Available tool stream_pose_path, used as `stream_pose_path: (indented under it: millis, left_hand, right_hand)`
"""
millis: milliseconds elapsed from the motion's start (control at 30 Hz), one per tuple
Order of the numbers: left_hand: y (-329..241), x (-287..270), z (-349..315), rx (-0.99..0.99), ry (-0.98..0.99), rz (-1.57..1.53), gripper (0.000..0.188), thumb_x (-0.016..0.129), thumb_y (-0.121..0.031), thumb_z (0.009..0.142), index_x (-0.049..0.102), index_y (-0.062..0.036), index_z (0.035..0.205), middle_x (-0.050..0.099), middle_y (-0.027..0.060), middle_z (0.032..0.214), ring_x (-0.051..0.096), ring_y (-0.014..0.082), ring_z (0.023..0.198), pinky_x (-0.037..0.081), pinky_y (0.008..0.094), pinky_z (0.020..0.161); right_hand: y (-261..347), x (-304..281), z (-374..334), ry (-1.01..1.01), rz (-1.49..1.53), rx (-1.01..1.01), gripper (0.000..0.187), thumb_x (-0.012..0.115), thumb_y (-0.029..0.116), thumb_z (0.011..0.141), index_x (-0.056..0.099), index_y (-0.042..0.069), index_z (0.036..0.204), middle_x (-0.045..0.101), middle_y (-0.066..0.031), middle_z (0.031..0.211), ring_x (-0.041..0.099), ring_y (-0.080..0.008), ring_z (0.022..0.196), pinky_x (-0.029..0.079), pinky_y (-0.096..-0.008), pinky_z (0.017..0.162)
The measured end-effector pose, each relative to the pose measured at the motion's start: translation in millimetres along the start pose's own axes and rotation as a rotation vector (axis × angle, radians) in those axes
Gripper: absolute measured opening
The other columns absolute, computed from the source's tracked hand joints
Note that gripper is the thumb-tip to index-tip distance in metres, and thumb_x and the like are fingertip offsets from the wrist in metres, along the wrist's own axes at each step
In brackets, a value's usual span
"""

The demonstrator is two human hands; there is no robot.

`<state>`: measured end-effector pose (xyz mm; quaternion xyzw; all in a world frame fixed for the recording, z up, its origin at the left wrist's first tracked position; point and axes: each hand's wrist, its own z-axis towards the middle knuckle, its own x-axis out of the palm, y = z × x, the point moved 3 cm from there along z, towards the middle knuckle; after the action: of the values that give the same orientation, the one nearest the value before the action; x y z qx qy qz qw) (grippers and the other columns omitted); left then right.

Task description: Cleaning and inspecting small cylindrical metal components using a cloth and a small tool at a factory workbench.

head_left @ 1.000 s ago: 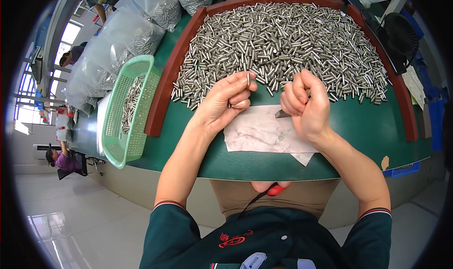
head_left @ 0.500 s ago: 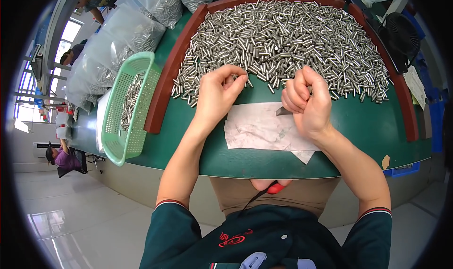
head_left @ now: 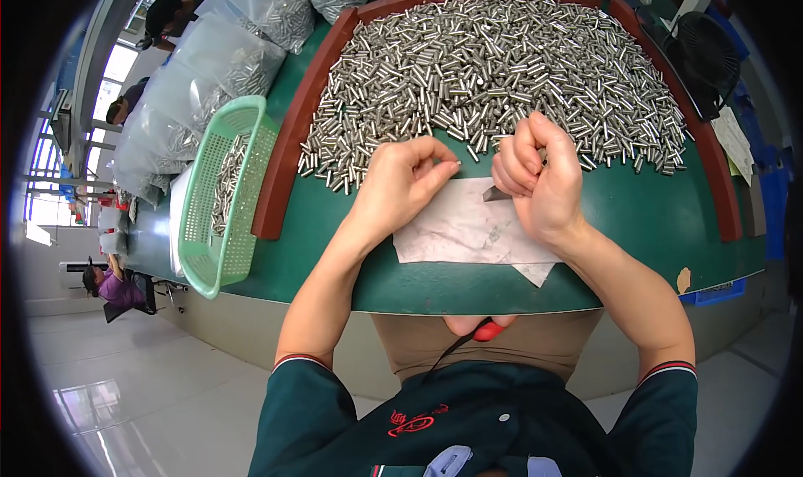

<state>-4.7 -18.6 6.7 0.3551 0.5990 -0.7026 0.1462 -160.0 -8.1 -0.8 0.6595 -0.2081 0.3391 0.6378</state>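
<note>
A wide heap of small metal pins [head_left: 502, 67] covers the far part of the green table. At its near edge my left hand [head_left: 401, 184] is closed in a pinch, thumb and forefinger together over the far left corner of a stained white cloth [head_left: 460, 230]. Anything between those fingertips is too small to make out. My right hand [head_left: 545, 180] is curled closed above the cloth's right side. A flat dark metal piece with a pointed end [head_left: 495, 194] sticks out from under its fingers; the rest of it is hidden by the hand.
Brown rails [head_left: 284, 142] border the heap. A green plastic basket [head_left: 258, 172] holding pins stands at left. Behind it are clear bags of pins [head_left: 242, 67]. A black fan [head_left: 707, 55] and a paper sheet [head_left: 733, 142] lie beyond the right rail. Other people sit at far left.
My left hand has shifted right and nearer, from the pins toward the cloth, its fingertips closer to my right hand. The right hand keeps nearly the same pose. The view has shifted slightly.
</note>
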Motion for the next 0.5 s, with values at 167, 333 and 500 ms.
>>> stream_pose_path:
  millis: [167,333,500]
  left_hand:
    - [-6,12,-8,0.028,0.092,0.036,0.011,0.066,-0.008,0.071,0.060,0.0009,0.073,0.041,-0.0016,0.049,0.034,0.0053,0.046,0.031,0.0230,0.042]
    - [-6,14,-8,0.033,0.097,0.058,0.012,0.066,-0.009,0.071,0.060,0.0006,0.072,0.043,-0.0004,0.049,0.035,0.0061,0.046,0.032,0.0238,0.042]
    - [-3,16,-8,0.017,0.109,0.039,0.011,0.066,-0.009,0.071,0.060,0.0005,0.073,0.044,-0.0010,0.050,0.035,0.0052,0.047,0.032,0.0231,0.043]
  right_hand:
    - [9,5,0,0.029,0.019,-0.108,0.040,0.032,0.026,0.088,0.029,0.010,0.051,0.026,0.0014,0.041,0.018,-0.0074,0.038,0.016,-0.0240,0.037]
    - [2,2,4,0.024,0.020,-0.118,0.039,0.033,0.025,0.087,0.029,0.010,0.052,0.026,0.0015,0.042,0.018,-0.0072,0.037,0.016,-0.0237,0.037]
    - [-2,1,7,0.040,0.017,-0.097,0.039,0.032,0.025,0.088,0.029,0.010,0.052,0.026,0.0016,0.042,0.019,-0.0071,0.037,0.016,-0.0238,0.036]
